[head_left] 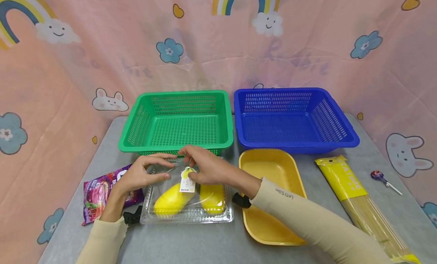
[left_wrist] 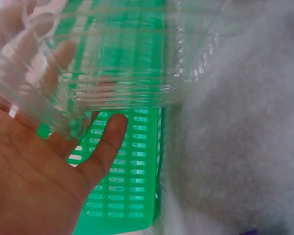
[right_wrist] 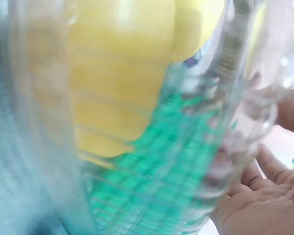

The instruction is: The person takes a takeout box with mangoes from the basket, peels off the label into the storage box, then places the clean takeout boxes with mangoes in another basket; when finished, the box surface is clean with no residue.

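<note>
A clear plastic clamshell box (head_left: 218, 214) lies in front of the green basket, with yellow mangoes (head_left: 170, 200) inside. A white paper tag (head_left: 187, 183) with a yellow fruit picture is on its lid. My left hand (head_left: 145, 171) is over the box's back left part, fingers bent and thumb apart from them; in the left wrist view its fingers are partly behind clear plastic. Over the lid's back right part is my right hand (head_left: 208, 167), its thumb beside the tag. The right wrist view is blurred; its fingers look spread beside the box wall, contact unclear.
A green basket (head_left: 175, 149) and a blue basket (head_left: 297, 145) stand at the back. Left of the box lies a purple snack bag (head_left: 97, 194). To the right are a yellow tray (head_left: 269, 233), a noodle packet (head_left: 358, 199) and a lollipop (head_left: 377, 175).
</note>
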The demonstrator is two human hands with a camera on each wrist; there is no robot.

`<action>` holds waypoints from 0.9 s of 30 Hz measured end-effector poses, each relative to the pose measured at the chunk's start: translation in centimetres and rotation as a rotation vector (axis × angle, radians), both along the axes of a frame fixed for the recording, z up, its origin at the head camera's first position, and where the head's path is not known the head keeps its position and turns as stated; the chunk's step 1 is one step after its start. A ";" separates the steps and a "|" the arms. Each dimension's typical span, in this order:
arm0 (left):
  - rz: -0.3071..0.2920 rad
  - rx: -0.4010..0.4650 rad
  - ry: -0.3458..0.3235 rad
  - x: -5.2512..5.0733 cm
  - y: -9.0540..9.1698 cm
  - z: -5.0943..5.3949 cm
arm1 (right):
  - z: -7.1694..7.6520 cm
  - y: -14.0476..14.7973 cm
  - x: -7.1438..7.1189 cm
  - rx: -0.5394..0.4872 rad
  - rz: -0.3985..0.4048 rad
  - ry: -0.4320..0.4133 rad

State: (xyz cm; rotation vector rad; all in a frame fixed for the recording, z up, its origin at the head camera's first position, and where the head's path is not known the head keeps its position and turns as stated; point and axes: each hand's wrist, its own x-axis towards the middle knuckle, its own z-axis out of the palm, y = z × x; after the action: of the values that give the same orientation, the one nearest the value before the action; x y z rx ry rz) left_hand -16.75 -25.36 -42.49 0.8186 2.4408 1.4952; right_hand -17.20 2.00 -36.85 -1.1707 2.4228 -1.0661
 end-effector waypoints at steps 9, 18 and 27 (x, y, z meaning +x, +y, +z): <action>0.002 0.001 -0.020 0.1 0.1 0.0 | 0.5 -0.7 0.3 0.118 -0.005 0.025; 0.011 -0.008 -0.020 0.1 0.0 0.0 | 0.6 -1.2 0.6 0.159 -0.010 0.085; 0.008 -0.010 -0.023 0.0 0.0 0.0 | 0.3 -0.9 0.4 0.095 0.002 -0.001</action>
State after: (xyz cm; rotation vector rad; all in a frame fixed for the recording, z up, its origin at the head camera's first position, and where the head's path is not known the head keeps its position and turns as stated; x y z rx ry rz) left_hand -16.70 -25.38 -42.44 0.7863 2.4357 1.4862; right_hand -16.83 1.11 -36.51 -1.1407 2.4420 -0.9401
